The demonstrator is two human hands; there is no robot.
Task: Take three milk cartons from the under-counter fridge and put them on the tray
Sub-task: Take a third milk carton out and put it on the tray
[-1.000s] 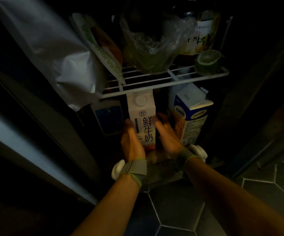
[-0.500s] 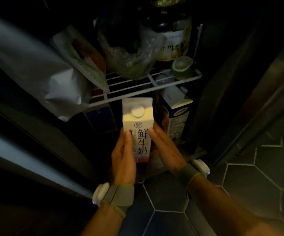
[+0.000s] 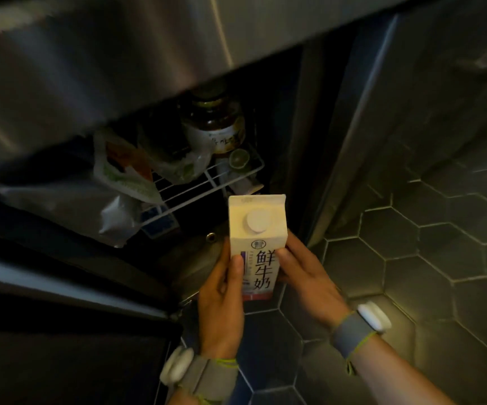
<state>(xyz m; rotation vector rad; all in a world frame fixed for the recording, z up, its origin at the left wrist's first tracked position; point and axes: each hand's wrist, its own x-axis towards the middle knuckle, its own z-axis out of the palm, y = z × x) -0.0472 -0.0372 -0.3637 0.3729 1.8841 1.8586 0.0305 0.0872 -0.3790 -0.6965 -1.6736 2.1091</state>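
A white milk carton (image 3: 256,229) with a round white cap and black characters is held upright outside the open under-counter fridge (image 3: 195,206), above the floor. My left hand (image 3: 221,299) grips its left side, thumb across the front. My right hand (image 3: 303,273) grips its right side. Both wrists wear grey bands with white devices. Behind the carton's top edge, another carton (image 3: 248,185) shows partly under the wire shelf. No tray is in view.
The steel counter edge (image 3: 119,62) hangs over the fridge opening. The wire shelf (image 3: 207,185) carries a dark jar (image 3: 216,127), a cut lime (image 3: 239,159), plastic bags (image 3: 119,168) and a silver pouch (image 3: 70,206). The open fridge door (image 3: 61,287) is left. Dark hexagon floor tiles (image 3: 426,273) are right.
Both hands lifted the milk carton out from under the wire shelf and drew it back out of the fridge. The view has pulled back and up, bringing the counter edge into sight.
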